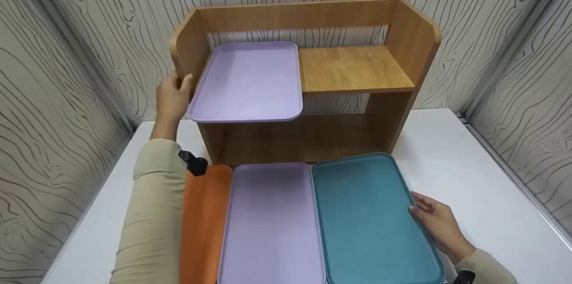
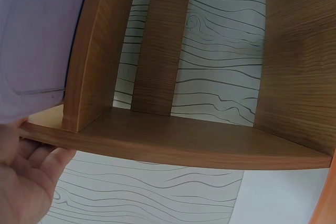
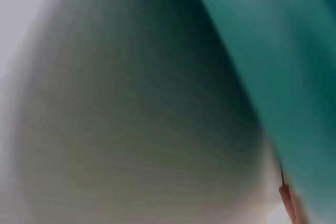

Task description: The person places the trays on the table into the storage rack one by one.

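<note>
My left hand [image 1: 172,96] grips the left side panel of a wooden desktop shelf [image 1: 353,69], thumb toward the inside and fingers round the outer face. Beside that hand, a lilac tray [image 1: 250,83] lies on the shelf's upper board, its front end jutting past the edge. At the lower right, my right hand [image 1: 440,226] holds the right rim of a teal tray [image 1: 375,226], with the thumb at the rim. That tray sits slightly turned in front of the shelf. In the blurred right wrist view the teal tray's edge [image 3: 252,66] runs diagonally above a dark shadow.
A second lilac tray [image 1: 272,226] lies left of the teal one, then an orange tray [image 1: 205,230] partly hidden by my left sleeve. All rest on a white table [image 1: 482,177]. Patterned wall panels [image 1: 500,16] enclose the back and sides.
</note>
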The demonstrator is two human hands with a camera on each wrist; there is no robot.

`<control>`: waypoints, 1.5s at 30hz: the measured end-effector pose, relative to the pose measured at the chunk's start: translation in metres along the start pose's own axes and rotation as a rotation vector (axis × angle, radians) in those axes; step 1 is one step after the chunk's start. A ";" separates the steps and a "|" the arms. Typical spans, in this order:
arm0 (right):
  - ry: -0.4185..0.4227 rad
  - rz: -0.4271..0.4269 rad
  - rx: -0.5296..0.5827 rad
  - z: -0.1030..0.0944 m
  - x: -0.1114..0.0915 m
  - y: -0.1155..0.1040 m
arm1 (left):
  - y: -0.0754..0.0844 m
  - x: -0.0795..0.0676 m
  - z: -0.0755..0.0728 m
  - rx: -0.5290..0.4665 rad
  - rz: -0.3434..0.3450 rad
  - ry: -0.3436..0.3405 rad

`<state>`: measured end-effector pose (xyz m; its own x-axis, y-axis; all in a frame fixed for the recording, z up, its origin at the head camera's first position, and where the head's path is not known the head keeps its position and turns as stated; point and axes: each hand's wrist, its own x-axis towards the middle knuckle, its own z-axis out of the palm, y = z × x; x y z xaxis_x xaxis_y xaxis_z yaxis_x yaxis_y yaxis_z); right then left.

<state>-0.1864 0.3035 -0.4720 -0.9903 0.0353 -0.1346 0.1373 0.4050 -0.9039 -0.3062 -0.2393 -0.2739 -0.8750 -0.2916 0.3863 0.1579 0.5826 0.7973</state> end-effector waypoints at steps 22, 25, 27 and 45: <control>0.078 -0.155 -0.017 -0.001 -0.008 -0.032 | 0.001 0.001 0.000 0.022 0.012 0.034; 0.098 -0.184 -0.015 -0.002 -0.008 -0.038 | 0.001 0.001 0.001 0.017 0.018 0.032; 0.111 -0.210 -0.012 -0.003 -0.008 -0.041 | 0.000 0.001 0.001 0.016 0.019 0.032; 0.174 -0.390 0.030 -0.022 -0.018 -0.075 | 0.000 -0.001 0.002 0.011 0.014 0.030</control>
<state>-0.1791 0.2926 -0.3934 -0.9569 0.0394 0.2877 -0.2501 0.3916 -0.8855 -0.3059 -0.2380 -0.2753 -0.8585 -0.3059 0.4116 0.1651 0.5950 0.7866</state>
